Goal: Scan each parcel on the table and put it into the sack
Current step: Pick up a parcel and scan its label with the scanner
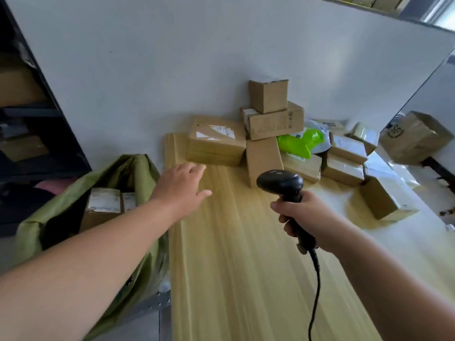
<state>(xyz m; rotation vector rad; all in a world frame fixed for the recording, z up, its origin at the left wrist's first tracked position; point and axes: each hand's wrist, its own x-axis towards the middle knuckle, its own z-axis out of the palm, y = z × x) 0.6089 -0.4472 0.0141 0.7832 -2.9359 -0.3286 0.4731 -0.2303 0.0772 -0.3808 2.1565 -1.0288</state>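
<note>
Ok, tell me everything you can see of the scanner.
The scanner is a black handheld barcode gun, plastic by its look, its rounded glossy head pointing toward the parcel pile. The right hand grips its handle, holding it above the wooden table. A black cable runs from the handle's base down out of frame.

A dark shelving rack (49,134) holding blurred cardboard boxes (19,87) stands at left beside a plain white wall (172,57), while a large taped carton (411,137) sits on a dark stand (437,167) at far right.
</note>
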